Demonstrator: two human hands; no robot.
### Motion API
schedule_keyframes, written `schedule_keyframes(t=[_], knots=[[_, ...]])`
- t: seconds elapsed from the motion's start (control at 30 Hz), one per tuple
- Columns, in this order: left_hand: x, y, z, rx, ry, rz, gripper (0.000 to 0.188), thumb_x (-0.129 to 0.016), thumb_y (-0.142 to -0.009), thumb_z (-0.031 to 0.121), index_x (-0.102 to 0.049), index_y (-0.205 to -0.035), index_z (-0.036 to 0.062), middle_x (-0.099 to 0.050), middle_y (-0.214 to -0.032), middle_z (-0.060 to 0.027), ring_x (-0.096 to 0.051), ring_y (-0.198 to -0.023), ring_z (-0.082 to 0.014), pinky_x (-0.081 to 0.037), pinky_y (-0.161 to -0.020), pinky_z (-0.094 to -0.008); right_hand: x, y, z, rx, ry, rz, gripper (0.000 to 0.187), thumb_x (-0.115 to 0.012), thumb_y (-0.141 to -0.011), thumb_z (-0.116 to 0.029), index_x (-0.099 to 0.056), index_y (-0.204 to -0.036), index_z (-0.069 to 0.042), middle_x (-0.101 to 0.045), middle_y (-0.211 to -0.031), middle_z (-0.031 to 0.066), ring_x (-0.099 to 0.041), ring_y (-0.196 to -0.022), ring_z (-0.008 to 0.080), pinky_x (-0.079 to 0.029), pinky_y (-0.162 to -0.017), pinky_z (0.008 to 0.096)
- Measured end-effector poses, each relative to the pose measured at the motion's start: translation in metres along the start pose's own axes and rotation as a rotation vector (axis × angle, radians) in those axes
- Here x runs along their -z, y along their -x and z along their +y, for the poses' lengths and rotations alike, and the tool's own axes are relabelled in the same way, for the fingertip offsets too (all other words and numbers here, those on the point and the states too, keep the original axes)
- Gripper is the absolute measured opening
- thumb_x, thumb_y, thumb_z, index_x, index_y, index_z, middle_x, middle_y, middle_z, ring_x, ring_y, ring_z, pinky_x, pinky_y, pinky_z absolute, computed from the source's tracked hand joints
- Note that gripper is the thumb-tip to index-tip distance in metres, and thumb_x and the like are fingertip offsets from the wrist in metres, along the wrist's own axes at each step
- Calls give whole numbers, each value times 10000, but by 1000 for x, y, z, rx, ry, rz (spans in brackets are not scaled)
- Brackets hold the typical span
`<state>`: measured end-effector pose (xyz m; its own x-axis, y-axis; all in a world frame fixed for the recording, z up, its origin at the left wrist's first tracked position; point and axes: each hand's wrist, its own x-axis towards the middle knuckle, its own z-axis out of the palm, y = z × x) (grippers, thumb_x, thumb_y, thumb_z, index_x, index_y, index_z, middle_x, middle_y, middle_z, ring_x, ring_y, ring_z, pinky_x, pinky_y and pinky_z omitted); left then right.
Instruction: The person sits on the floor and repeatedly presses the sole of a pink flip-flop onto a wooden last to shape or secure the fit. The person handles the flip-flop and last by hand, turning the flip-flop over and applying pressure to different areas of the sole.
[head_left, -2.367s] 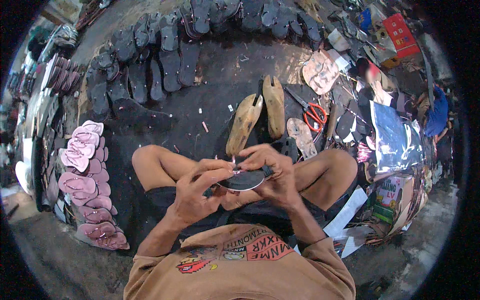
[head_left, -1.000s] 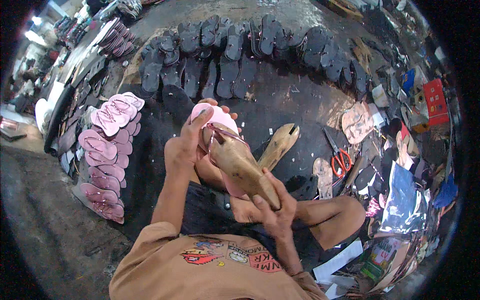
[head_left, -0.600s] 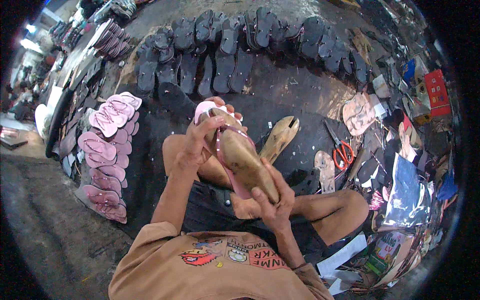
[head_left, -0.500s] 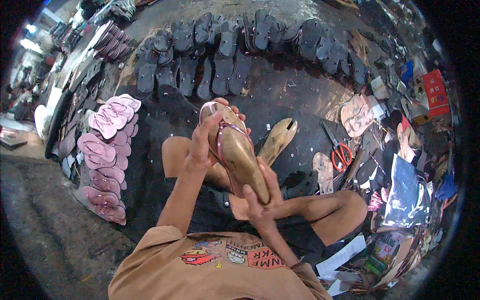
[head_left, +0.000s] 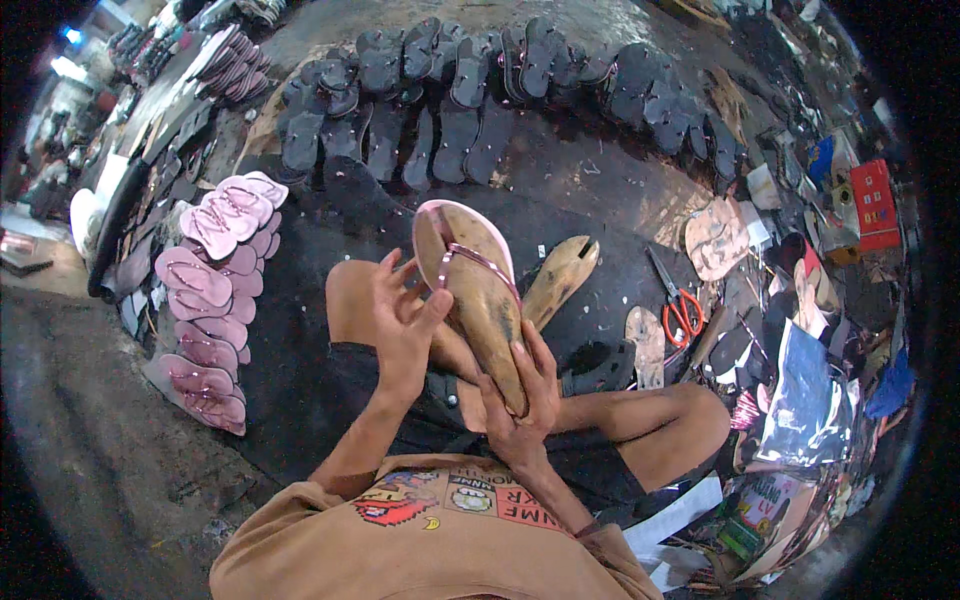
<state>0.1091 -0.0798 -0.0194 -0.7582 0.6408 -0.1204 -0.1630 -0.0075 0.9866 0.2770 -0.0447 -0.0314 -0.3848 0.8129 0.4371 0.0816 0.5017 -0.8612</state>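
Observation:
A wooden shoe last sits in a pink flip-flop, whose shiny pink straps cross over the last. My right hand grips the narrow heel end of the last, fingers wrapped round both sides. Beside the toe part, my left hand has its fingers spread and holds nothing; its thumb is near the flip-flop's left edge. A second wooden last with a slot in its end lies behind, to the right.
Rows of pink flip-flops lie at the left. Many black soles are lined up at the far side. To the right are orange-handled scissors, a pale sole-shaped piece, a red box and a clear plastic sheet.
My left hand has let go of the toe end and drawn back toward me with fingers spread. The last has turned more upright in my right hand.

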Motion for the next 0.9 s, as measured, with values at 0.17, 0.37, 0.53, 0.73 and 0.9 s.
schedule_keyframes(t=[0.17, 0.37, 0.53, 0.73, 0.9], knots=[[2, 4, 3, 135, -125, -32, 382, -854, -957, 249, -665, -1185, 7, -701, -1080, -56, -637, -963, -113, -525, -869, -265, -7, 4, -5, -137, -47, -3, 580, -779, -919, -39, -563, -1446, 72, -493, -1544, 352, -541, -1416, 471, -465, -1162, 509], [-12, 3, -15, 51, -224, 80, 230, -799, -1005, 211, -712, -1025, -1, -708, -953, -12, -620, -884, -82, -494, -795, -235, 0, 2, -1, -162, -27, 11, 574, -760, -931, -44, -556, -1445, 110, -526, -1527, 347, -554, -1413, 460, -467, -1155, 501], [-22, -13, -27, -87, -196, 129, 173, -716, -1049, 138, -669, -1140, -1, -712, -1001, -36, -637, -910, -97, -510, -831, -249, 5, 0, -1, -128, 101, -22, 561, -761, -934, -39, -582, -1451, 83, -580, -1498, 314, -611, -1370, 425, -494, -1130, 474], [3, -18, -30, 179, 295, -154, 269, -720, -1042, 145, -576, -1243, 39, -661, -982, -25, -615, -884, -114, -510, -820, -279, 10, -4, 21, -255, -84, 7, 527, -760, -936, -23, -611, -1439, 23, -604, -1492, 276, -621, -1355, 439, -510, -1125, 503], [23, -41, -22, 153, 182, -106, 614, -820, -959, 371, -519, -1373, 31, -674, -1136, -82, -661, -1151, -228, -544, -1025, -363, 11, -1, 20, -111, -33, 18, 513, -757, -914, 18, -612, -1405, 57, -623, -1446, 310, -646, -1326, 430, -528, -1105, 484]])
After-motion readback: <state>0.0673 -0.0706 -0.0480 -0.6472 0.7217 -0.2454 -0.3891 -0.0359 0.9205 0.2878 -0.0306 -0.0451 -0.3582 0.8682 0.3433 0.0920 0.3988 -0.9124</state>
